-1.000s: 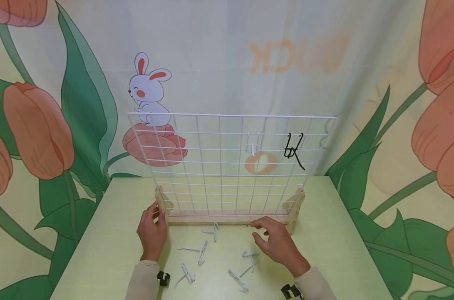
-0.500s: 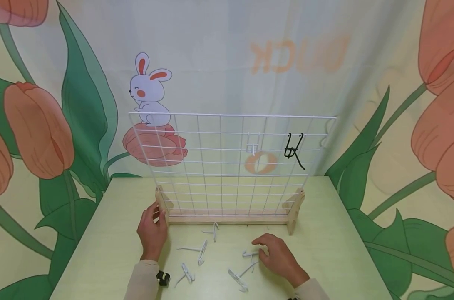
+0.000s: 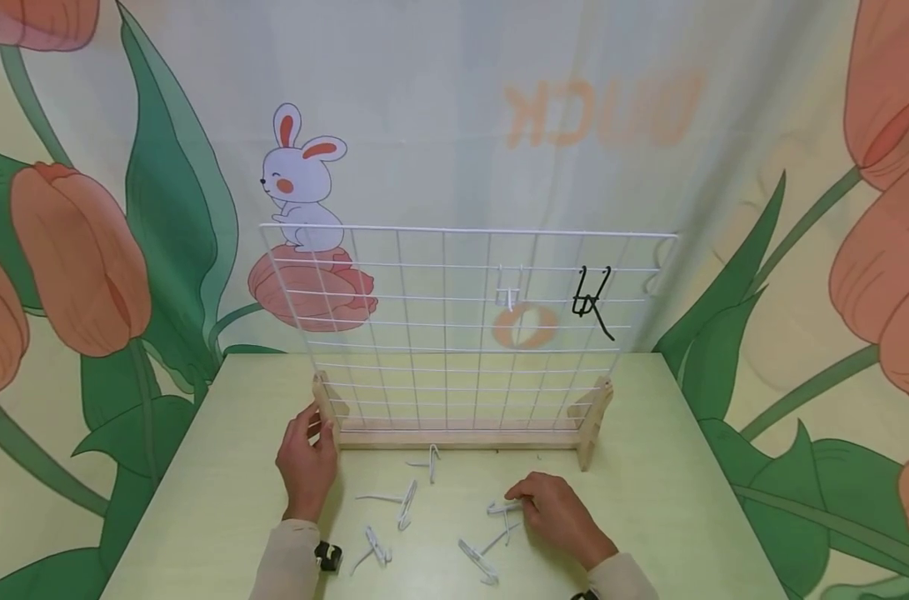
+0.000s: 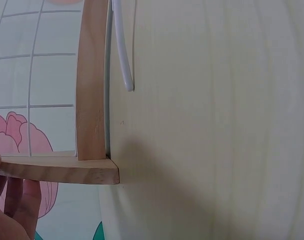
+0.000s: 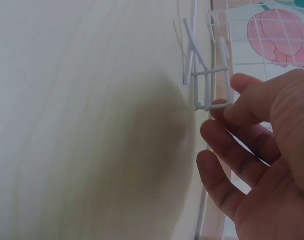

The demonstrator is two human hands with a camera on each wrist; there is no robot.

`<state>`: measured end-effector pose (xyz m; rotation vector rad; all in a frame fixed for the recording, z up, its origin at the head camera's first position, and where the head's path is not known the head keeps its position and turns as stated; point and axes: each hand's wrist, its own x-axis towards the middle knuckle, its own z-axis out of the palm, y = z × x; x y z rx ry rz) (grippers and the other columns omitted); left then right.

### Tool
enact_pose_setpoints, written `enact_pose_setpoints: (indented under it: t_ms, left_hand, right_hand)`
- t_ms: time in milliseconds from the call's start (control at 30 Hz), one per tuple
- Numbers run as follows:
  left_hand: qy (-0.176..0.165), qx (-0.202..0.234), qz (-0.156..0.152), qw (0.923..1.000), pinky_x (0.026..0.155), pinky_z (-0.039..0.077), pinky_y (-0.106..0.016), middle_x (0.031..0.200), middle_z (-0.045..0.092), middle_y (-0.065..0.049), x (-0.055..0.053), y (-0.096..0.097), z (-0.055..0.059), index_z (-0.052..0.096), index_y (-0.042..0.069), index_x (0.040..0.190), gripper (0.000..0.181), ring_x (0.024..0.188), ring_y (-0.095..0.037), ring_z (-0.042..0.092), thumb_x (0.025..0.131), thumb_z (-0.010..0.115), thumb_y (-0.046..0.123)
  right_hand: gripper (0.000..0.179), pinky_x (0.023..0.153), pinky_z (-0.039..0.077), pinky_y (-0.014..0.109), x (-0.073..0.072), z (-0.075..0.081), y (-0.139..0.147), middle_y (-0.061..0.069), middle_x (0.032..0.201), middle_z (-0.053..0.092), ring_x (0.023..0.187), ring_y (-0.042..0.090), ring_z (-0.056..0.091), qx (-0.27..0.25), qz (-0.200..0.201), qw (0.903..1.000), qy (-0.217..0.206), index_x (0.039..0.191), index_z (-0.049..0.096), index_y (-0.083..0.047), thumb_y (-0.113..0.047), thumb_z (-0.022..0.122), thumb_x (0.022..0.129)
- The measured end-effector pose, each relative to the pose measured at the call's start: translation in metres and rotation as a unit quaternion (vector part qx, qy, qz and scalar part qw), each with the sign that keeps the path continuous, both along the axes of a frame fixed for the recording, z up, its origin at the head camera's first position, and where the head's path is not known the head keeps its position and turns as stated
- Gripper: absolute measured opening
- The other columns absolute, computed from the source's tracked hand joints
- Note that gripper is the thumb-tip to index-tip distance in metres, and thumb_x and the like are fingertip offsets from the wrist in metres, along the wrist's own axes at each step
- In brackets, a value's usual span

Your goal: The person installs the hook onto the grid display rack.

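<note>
1. Grips the left end of wooden stand with left hand, with thumb on the inner side and fingers curled round the outer side.
2. Pinches one end of a thin white hook between thumb and index finger of right hand, with the other fingers loosely bent and apart; in front of the stand, right of its middle.
3. Has, on white wire grid standing in the stand, a hung white hook right of centre and a black hook farther right, both on upper rows.
4. Has four loose hooks, also white, lying apart before the stand: one close to its beam, two leftward, one near the right hand.
5. Spreads beneath as pale, faintly grained table.
6. Closes behind with hanging backdrop, printed with tulips, leaves, a white rabbit and mirrored orange lettering.
</note>
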<state>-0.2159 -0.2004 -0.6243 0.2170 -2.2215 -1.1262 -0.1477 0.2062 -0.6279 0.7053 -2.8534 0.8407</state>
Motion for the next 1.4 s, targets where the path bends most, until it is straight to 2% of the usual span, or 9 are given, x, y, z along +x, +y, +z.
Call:
enact_pose_setpoints:
  t_ms: [167,333,633,967,1067,1267,1400]
  left_hand:
    - [0.001,0.001,-0.003,1.0000,0.083,0.065,-0.050,0.120,0.071,-0.018,0.001,-0.001,0.000,0.066,0.009,0.138,0.037,0.106,-0.038,0.077,0.102,0.072,0.013]
    - [0.000,0.004,-0.004,1.0000,0.083,0.065,-0.049,0.120,0.071,-0.018,0.000,-0.001,0.001,0.066,0.009,0.138,0.037,0.106,-0.038,0.077,0.102,0.072,0.013]
    - [0.010,0.004,-0.005,0.9999,0.082,0.065,-0.050,0.119,0.071,-0.019,-0.001,-0.001,-0.001,0.066,0.007,0.137,0.037,0.105,-0.039,0.077,0.101,0.072,0.011]
    - [0.008,0.003,-0.003,1.0000,0.081,0.064,-0.051,0.119,0.071,-0.019,0.001,0.000,0.000,0.066,0.007,0.137,0.037,0.104,-0.040,0.077,0.101,0.072,0.011]
    - [0.011,0.004,-0.004,0.9999,0.081,0.064,-0.052,0.118,0.071,-0.020,0.001,0.000,0.001,0.066,0.006,0.136,0.037,0.104,-0.041,0.077,0.100,0.073,0.010]
    - [0.011,0.009,-0.005,0.9999,0.081,0.065,-0.051,0.118,0.071,-0.020,0.001,0.000,0.002,0.067,0.006,0.136,0.037,0.104,-0.041,0.077,0.100,0.073,0.009]
    - [0.012,0.011,-0.005,0.9999,0.081,0.064,-0.051,0.118,0.071,-0.020,0.000,0.000,0.001,0.067,0.006,0.136,0.036,0.103,-0.041,0.077,0.100,0.073,0.009]
  right_hand:
    - [0.029,0.079,0.062,0.028,0.001,-0.002,0.001,-0.004,0.095,0.078,0.089,0.007,0.072,-0.024,0.024,0.9994,-0.005,0.102,0.082,-0.015,0.009,0.070,0.090]
    - [0.027,0.078,0.062,0.027,-0.001,-0.006,0.001,-0.005,0.094,0.078,0.088,0.005,0.072,-0.033,0.041,0.9985,0.013,0.101,0.082,-0.016,0.007,0.074,0.090]
    - [0.025,0.080,0.064,0.029,-0.006,-0.008,0.001,-0.006,0.093,0.077,0.088,0.010,0.074,-0.026,0.030,0.9989,0.024,0.097,0.082,-0.015,0.008,0.072,0.092]
    - [0.029,0.080,0.063,0.027,-0.012,-0.012,0.000,-0.010,0.093,0.075,0.089,0.007,0.072,-0.028,0.019,0.9993,0.015,0.091,0.081,-0.018,0.009,0.072,0.091]
    - [0.024,0.080,0.063,0.027,-0.013,-0.013,0.000,-0.009,0.095,0.076,0.089,0.008,0.073,-0.034,0.017,0.9992,0.012,0.094,0.081,-0.017,0.006,0.073,0.093]
    - [0.019,0.075,0.060,0.023,-0.014,-0.014,0.000,-0.005,0.102,0.077,0.089,0.006,0.071,-0.045,-0.002,0.9987,-0.023,0.107,0.081,-0.013,0.001,0.073,0.096]
    - [0.019,0.076,0.061,0.025,-0.012,-0.015,0.001,-0.004,0.102,0.077,0.089,0.007,0.071,-0.049,-0.010,0.9987,-0.004,0.107,0.080,-0.012,0.001,0.074,0.095]
